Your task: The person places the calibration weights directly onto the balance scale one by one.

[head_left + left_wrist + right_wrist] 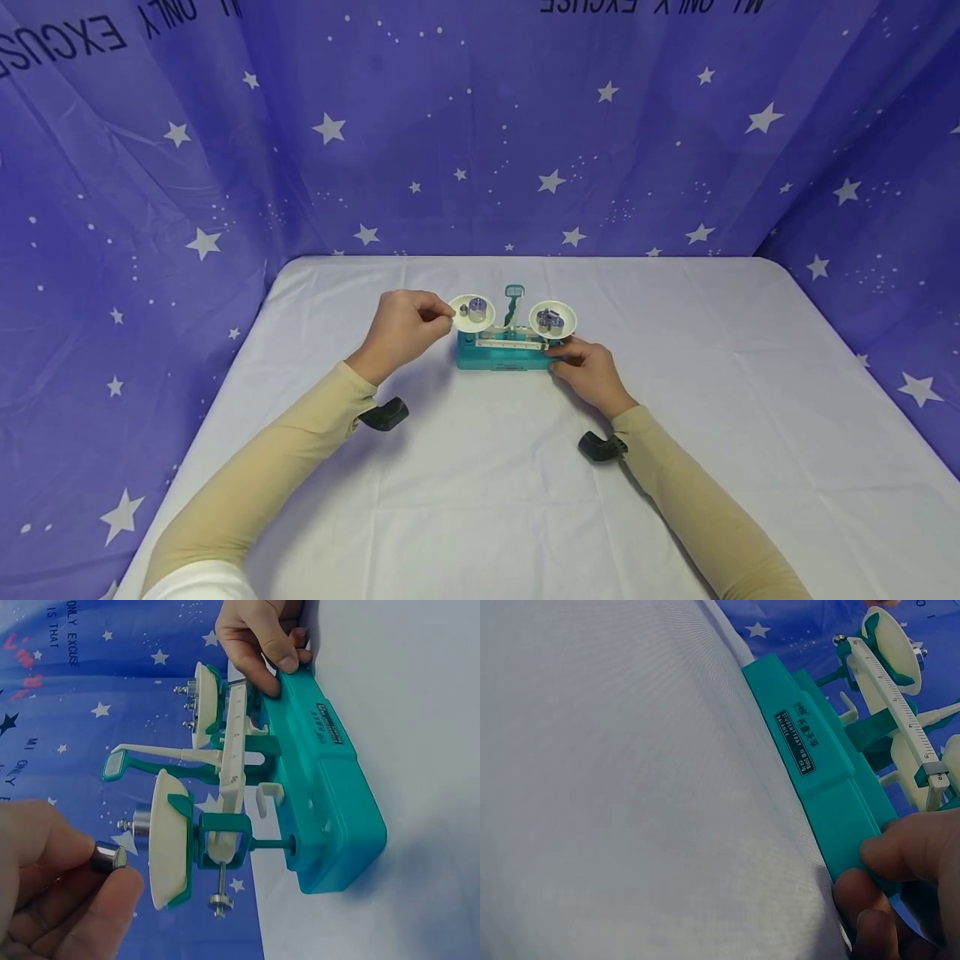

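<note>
A teal and cream tray balance stands on the table with two shallow pans. Between thumb and fingertips, my left hand pinches a small shiny metal weight just outside the left pan. A larger cylindrical weight with a knob stands in that pan. Near it in the head view is a small shiny shape; I cannot tell whether it is the pinched weight. Several metal weights crowd the right pan. My right hand grips the right end of the base.
White cloth covers the table under the balance. Behind and at both sides hangs a purple-blue curtain with stars and lettering. A dark wrist-camera piece sticks out below each sleeve.
</note>
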`<state>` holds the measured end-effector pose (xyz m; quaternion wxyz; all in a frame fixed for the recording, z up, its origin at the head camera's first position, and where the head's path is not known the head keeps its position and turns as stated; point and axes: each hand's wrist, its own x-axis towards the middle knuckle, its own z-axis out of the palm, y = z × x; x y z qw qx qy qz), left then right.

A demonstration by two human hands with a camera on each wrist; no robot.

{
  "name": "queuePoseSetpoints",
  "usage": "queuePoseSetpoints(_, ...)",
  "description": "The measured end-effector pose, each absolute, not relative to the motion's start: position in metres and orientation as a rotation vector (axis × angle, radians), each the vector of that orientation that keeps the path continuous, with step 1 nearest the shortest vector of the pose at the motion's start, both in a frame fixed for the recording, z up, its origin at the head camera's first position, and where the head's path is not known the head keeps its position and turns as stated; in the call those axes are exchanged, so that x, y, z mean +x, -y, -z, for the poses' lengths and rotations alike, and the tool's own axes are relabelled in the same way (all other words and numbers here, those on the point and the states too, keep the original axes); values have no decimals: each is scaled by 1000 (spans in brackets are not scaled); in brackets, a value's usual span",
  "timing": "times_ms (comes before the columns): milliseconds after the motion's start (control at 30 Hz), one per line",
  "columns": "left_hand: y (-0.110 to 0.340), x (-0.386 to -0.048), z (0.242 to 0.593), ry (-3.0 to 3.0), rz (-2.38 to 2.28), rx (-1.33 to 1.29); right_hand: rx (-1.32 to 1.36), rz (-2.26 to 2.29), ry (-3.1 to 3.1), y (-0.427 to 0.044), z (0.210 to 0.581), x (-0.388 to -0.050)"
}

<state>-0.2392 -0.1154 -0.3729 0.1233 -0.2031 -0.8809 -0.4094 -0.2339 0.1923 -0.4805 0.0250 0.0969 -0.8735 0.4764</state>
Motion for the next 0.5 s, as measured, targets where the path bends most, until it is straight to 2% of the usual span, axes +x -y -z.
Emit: queuePoseSetpoints(500, 98, -249, 373, 2557, 1162, -663, 320, -1496, 2690, -194, 482, -234)
